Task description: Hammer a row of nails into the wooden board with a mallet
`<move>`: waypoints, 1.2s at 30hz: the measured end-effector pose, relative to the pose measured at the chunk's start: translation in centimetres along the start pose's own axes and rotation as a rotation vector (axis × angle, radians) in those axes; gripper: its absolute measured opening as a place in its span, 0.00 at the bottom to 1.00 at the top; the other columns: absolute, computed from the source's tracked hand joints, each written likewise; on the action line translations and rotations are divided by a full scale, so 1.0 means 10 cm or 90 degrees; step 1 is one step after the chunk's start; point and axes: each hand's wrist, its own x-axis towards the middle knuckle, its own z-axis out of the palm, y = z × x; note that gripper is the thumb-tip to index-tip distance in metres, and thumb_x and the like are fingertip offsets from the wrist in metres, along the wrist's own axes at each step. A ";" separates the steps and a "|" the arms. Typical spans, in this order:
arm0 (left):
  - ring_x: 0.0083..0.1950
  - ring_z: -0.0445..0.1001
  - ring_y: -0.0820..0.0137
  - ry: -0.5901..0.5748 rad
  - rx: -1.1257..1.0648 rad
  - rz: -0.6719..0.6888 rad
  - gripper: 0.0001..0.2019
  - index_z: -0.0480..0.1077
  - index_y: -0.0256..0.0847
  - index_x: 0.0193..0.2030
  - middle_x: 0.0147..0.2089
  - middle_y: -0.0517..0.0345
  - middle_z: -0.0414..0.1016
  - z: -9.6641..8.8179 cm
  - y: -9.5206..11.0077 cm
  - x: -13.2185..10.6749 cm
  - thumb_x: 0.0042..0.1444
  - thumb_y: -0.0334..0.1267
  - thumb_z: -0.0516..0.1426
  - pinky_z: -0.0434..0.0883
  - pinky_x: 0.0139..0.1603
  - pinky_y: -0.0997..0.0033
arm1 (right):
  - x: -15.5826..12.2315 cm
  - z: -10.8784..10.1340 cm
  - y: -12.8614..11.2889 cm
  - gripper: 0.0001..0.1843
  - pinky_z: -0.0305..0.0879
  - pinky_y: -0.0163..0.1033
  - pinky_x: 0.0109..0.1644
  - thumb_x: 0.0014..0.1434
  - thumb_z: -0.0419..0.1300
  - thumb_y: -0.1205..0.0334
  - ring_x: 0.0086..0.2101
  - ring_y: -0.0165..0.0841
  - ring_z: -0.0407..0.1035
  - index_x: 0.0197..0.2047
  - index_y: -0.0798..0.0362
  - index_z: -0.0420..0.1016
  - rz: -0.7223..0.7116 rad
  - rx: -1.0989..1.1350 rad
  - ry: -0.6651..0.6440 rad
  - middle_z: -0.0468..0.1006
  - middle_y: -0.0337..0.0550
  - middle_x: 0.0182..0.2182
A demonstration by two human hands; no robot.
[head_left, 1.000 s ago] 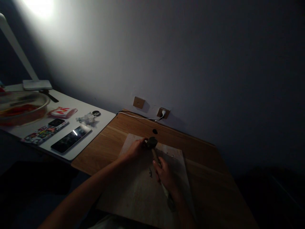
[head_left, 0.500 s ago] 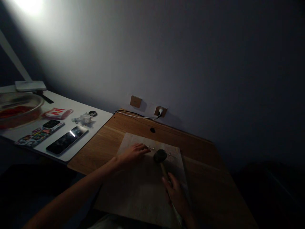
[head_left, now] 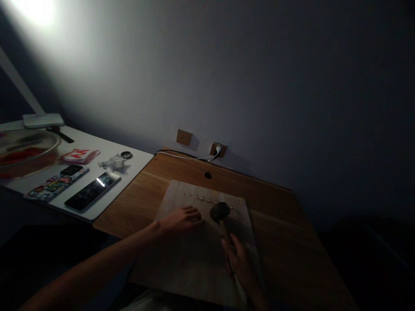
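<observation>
A pale wooden board (head_left: 194, 268) lies on the brown table, with a row of small shiny nails (head_left: 202, 198) standing along its far part. My right hand (head_left: 240, 259) is wrapped round the handle of a mallet (head_left: 219, 211). The mallet's dark, rounded head is over the nail row and hides part of it; whether it touches a nail I cannot tell. My left hand (head_left: 186, 218) rests on the board just in front of the nails, its fingers loosely bent and slightly apart. Nothing shows in it.
On the white table (head_left: 136, 160) at left are a phone (head_left: 92, 192), a patterned phone case (head_left: 56, 183), a red-and-white packet (head_left: 80, 156), crumpled plastic (head_left: 113, 163) and a clear bowl (head_left: 29, 160). A white plug (head_left: 218, 150) with its cable is in the wall socket.
My left hand has drawn back from the nails towards me, uncovering more of the row and small marks at its left. The mallet in my right hand has hardly moved.
</observation>
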 end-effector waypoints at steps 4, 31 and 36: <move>0.44 0.78 0.66 0.089 -0.080 -0.308 0.11 0.77 0.42 0.47 0.43 0.52 0.81 0.10 -0.38 0.01 0.65 0.29 0.55 0.71 0.49 0.67 | 0.02 0.01 0.03 0.35 0.53 0.31 0.16 0.52 0.61 0.34 0.14 0.27 0.57 0.50 0.55 0.72 0.012 0.010 0.026 0.64 0.28 0.17; 0.44 0.77 0.64 0.135 -0.124 -0.419 0.08 0.79 0.40 0.40 0.40 0.51 0.81 0.07 -0.56 0.05 0.58 0.28 0.58 0.72 0.48 0.67 | -0.03 0.02 -0.02 0.32 0.53 0.32 0.17 0.55 0.61 0.37 0.15 0.26 0.58 0.51 0.55 0.71 0.006 0.015 0.021 0.66 0.28 0.19; 0.41 0.76 0.66 0.140 -0.153 -0.405 0.07 0.78 0.39 0.38 0.38 0.52 0.80 0.11 -0.60 0.07 0.58 0.29 0.58 0.72 0.46 0.69 | -0.01 -0.01 0.00 0.30 0.53 0.32 0.16 0.58 0.59 0.36 0.14 0.26 0.56 0.49 0.55 0.73 -0.016 -0.003 -0.007 0.65 0.28 0.18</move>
